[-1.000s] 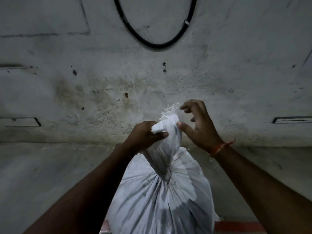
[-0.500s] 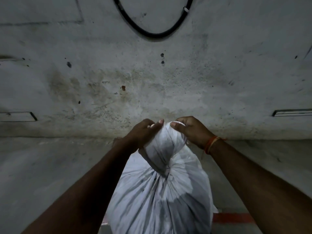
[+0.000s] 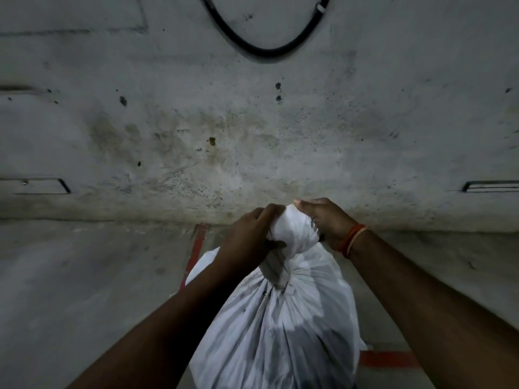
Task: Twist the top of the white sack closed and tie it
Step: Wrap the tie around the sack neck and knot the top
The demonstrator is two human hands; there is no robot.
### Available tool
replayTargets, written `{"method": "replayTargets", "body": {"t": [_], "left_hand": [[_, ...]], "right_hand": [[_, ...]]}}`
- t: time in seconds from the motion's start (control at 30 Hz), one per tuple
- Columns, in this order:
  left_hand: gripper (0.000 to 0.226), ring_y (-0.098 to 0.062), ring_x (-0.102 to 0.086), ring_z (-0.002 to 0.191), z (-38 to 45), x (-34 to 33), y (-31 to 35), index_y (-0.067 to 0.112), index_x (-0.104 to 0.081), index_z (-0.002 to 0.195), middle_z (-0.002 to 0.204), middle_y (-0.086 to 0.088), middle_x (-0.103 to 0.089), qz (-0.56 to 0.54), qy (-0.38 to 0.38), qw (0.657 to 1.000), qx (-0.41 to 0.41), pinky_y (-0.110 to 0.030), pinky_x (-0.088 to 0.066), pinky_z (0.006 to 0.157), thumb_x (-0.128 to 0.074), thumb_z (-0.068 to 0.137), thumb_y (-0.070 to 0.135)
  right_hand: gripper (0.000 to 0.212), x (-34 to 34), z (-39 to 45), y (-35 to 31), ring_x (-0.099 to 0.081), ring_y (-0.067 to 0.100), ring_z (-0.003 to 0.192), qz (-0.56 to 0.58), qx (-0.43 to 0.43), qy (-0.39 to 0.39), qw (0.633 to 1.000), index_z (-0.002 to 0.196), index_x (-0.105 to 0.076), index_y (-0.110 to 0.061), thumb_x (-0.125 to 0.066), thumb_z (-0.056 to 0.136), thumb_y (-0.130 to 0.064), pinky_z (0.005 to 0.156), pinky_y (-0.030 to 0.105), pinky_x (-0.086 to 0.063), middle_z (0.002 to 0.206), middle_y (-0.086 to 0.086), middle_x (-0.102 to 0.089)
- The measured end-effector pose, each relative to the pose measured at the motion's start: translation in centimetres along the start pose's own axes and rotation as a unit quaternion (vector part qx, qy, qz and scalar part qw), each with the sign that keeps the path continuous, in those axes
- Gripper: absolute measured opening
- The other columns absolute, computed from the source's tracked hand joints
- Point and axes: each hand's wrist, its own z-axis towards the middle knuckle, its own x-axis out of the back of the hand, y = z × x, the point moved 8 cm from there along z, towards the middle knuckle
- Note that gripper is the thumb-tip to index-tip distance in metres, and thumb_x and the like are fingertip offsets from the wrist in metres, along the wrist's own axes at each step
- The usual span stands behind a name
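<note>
A full white sack [image 3: 283, 327] stands upright on the floor in front of me, its body pleated toward a gathered neck. The top of the sack [image 3: 293, 234] is bunched into a rounded knob above the neck. My left hand [image 3: 250, 237] grips the knob from the left, fingers curled over it. My right hand [image 3: 325, 220], with an orange thread band on the wrist, holds it from the right, thumb on top. The frayed end of the sack is hidden under my hands.
A stained concrete wall [image 3: 252, 122] rises just behind the sack, with a black cable loop [image 3: 266, 50] hanging on it. Red painted lines [image 3: 196, 248] mark the grey floor beside and under the sack.
The sack's loose frayed top, which stood upright between my hands, has been folded down into a rounded knob. Both hands have closed over it and dropped lower.
</note>
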Motion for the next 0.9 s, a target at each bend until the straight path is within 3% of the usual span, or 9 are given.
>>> {"method": "replayTargets", "body": {"t": [0.07,0.13,0.23,0.33,0.43,0.6,0.7,0.83,0.9], "left_hand": [[0.06,-0.02,-0.063,0.108,0.5,-0.3,-0.4,0.028,-0.053,0.132,0.123,0.002,-0.067,-0.017,-0.012,1.0,0.002,-0.017,-0.021,0.062,-0.078,0.079,0.041],[0.054,-0.022,-0.066,0.099,1.0,-0.6,-1.1,0.025,-0.059,0.122,0.111,0.0,-0.072,-0.039,-0.015,0.999,0.006,-0.019,-0.024,0.06,-0.081,0.077,0.043],[0.057,-0.028,-0.067,0.088,1.7,-1.2,-2.9,0.016,-0.057,0.112,0.098,-0.007,-0.072,-0.07,-0.017,0.997,0.031,-0.025,-0.032,0.059,-0.085,0.072,0.044],[0.056,-0.023,-0.063,0.082,2.1,-1.9,-4.4,0.013,-0.058,0.106,0.093,-0.005,-0.069,-0.091,-0.028,0.993,0.066,-0.024,-0.032,0.053,-0.084,0.072,0.048],[0.045,-0.016,-0.06,0.075,2.2,-2.1,-5.1,0.015,-0.063,0.095,0.085,0.0,-0.068,-0.11,-0.033,0.989,0.089,-0.014,-0.036,0.051,-0.078,0.077,0.054],[0.04,-0.005,-0.058,0.049,1.1,-3.8,-5.6,0.012,-0.065,0.072,0.054,0.006,-0.061,-0.296,-0.034,0.94,0.166,-0.023,-0.044,0.047,-0.072,0.087,0.048],[0.039,0.001,-0.054,0.04,0.3,-5.1,-6.4,0.008,-0.07,0.074,0.047,0.009,-0.058,-0.356,-0.026,0.901,0.248,-0.014,-0.04,0.041,-0.068,0.091,0.044],[0.047,-0.018,-0.069,0.067,-1.6,-8.4,-6.7,0.004,-0.074,0.093,0.075,-0.006,-0.073,-0.532,-0.12,0.766,0.341,-0.029,-0.053,0.063,-0.067,0.089,0.051],[0.042,-0.011,-0.065,0.054,-1.8,-8.7,-6.5,0.01,-0.073,0.09,0.062,0.0,-0.07,-0.506,-0.142,0.78,0.339,-0.018,-0.049,0.052,-0.058,0.096,0.049]], "right_hand": [[0.057,0.1,0.3,0.4,-0.056,0.034,0.077,-0.031,-0.002,0.004,1.0,0.09,-0.066,0.008,-0.066,0.082,-0.049,0.07,0.044,-0.042,0.08,0.026,-0.06],[0.034,0.2,-0.1,-0.5,-0.055,0.027,0.071,-0.145,0.051,0.041,0.987,0.08,-0.062,-0.007,-0.062,0.09,-0.039,0.069,0.037,-0.043,0.074,0.014,-0.057],[0.027,0.3,-3.1,-4.2,-0.05,0.019,0.105,-0.369,0.286,0.145,0.872,0.104,-0.063,-0.013,-0.058,0.092,-0.036,0.093,0.032,-0.041,0.112,0.006,-0.052],[0.046,-1.8,-4.4,-3.9,-0.051,0.019,0.117,-0.448,0.36,0.038,0.817,0.121,-0.058,-0.017,-0.053,0.089,-0.05,0.099,0.037,-0.042,0.125,0.002,-0.056],[0.054,-2.3,-3.3,-1.4,-0.048,0.018,0.127,-0.428,0.292,-0.007,0.855,0.135,-0.053,-0.016,-0.053,0.094,-0.05,0.108,0.037,-0.041,0.136,0.003,-0.054],[0.037,-1.1,-1.5,1.9,-0.052,0.008,0.127,-0.199,0.143,-0.004,0.969,0.134,-0.054,-0.033,-0.054,0.098,-0.04,0.11,0.036,-0.044,0.137,-0.01,-0.057],[0.032,-1.4,-0.5,3.1,-0.064,0.009,0.111,-0.18,0.108,-0.004,0.978,0.117,-0.064,-0.036,-0.052,0.091,-0.051,0.098,0.038,-0.053,0.117,-0.011,-0.069],[0.02,-2.2,0.6,3.1,-0.06,-0.004,0.067,-0.225,0.1,0.004,0.969,0.102,-0.069,-0.021,-0.054,0.098,-0.035,0.065,0.024,-0.047,0.079,-0.012,-0.066],[0.021,-2.4,1.2,3.1,-0.065,0.007,0.078,-0.26,0.104,0.024,0.96,0.098,-0.071,-0.014,-0.054,0.099,-0.028,0.073,0.027,-0.049,0.085,-0.005,-0.07]]}}
